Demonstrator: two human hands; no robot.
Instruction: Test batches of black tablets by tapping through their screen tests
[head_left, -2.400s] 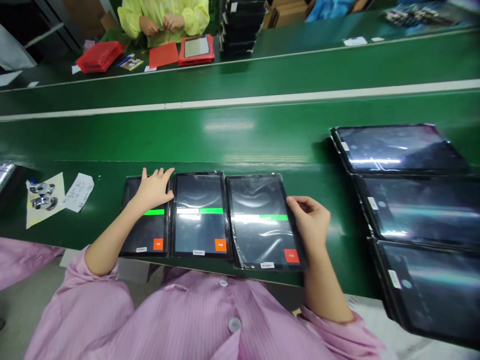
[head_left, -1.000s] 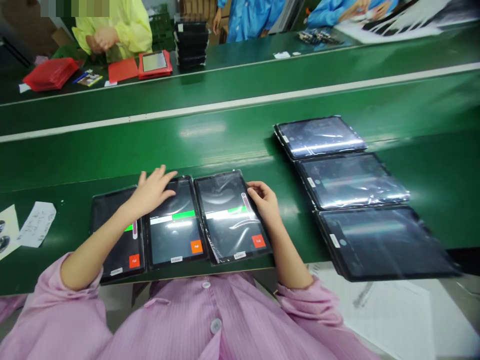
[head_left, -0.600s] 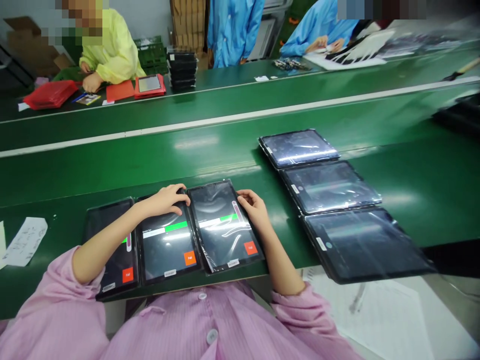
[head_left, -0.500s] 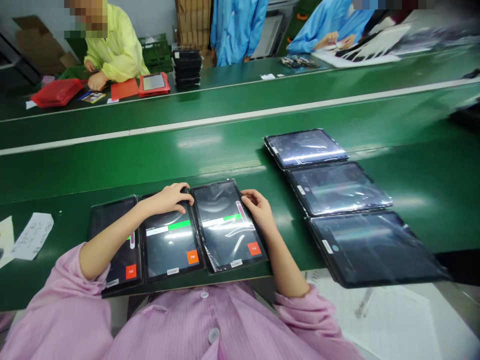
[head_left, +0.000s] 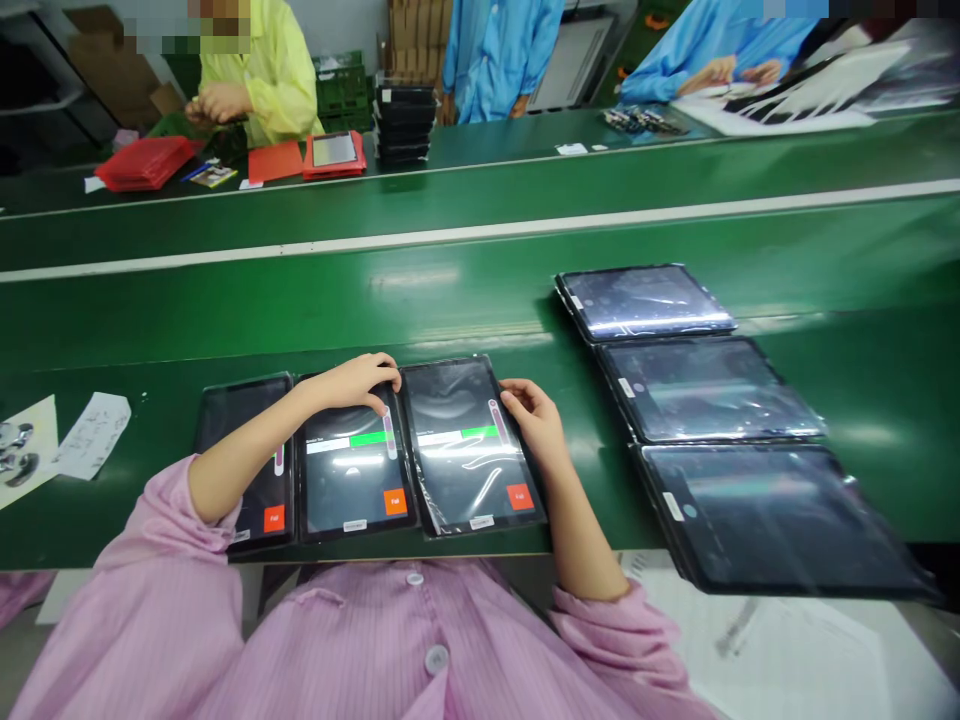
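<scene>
Currently, the left hand (head_left: 367,382) is resting over the upper right edge of the middle tablet (head_left: 352,490), thumb and fingers apart, while the right hand (head_left: 537,425) is touching the outer edge of the third tablet (head_left: 472,470) — whether either is clamping anything, one cannot tell. These two and the first tablet (head_left: 262,508) are lying face up in a row on the glossy green bench (head_left: 465,325). All three are showing a slim slider, apparently a stage reached; their orange-red "Fail" boxes are suggesting unfinished checks. Beyond, three flat, dark-screened tablets (head_left: 772,520) are reflecting light.
</scene>
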